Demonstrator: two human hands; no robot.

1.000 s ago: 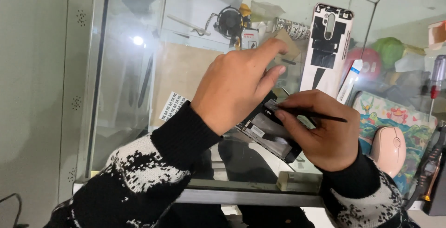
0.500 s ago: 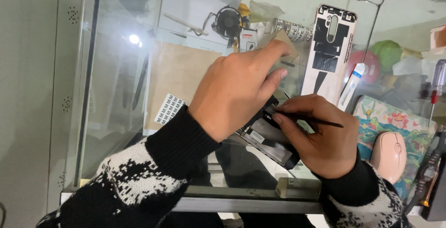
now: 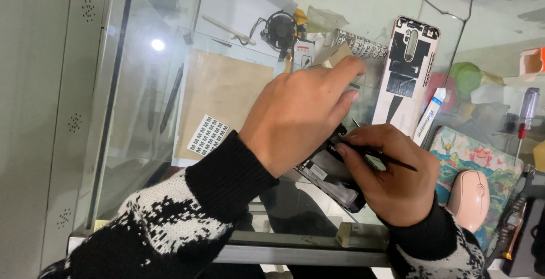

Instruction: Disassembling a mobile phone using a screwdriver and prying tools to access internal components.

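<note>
A glass desk [image 3: 170, 86] fills the view from above, smooth and reflective, with a metal edge along the near side. At far left stands a pale grey wall panel [image 3: 34, 114] with small clusters of holes. Under the glass lies a flat brown card [image 3: 227, 91] with a white sticker sheet [image 3: 208, 135] of small dark marks at its near corner.

In the middle, the left hand [image 3: 295, 117], in a black and white knitted sleeve, arches over an opened phone [image 3: 332, 177]. Its fingers are spread and pressed down on the phone's far end, pinning it to the desk; it is not wrapped around it. The phone lies at a slant in front of the person, between both hands, dark and flat, showing a black frame and a pale label inside.

The right hand [image 3: 392, 182] is pinched closed on a thin dark tool [image 3: 386, 159], held like a pen, its tip at the phone's upper edge just below the left fingers.

To do this well, I judge that the left hand should keep the phone flat and steady while the tool works with a light touch at a shallow angle, since the parts look small and fragile.

Behind the hands sit a small round black fan [image 3: 281, 29] and a white phone back cover [image 3: 407, 74], leaning upright, with black patches inside. Right of it lies a slim white tube [image 3: 430, 114]. Farther right are a colourful patterned mat [image 3: 482, 159], a smooth rounded pink mouse [image 3: 469, 199] and a red-handled screwdriver [image 3: 525, 114]
</note>
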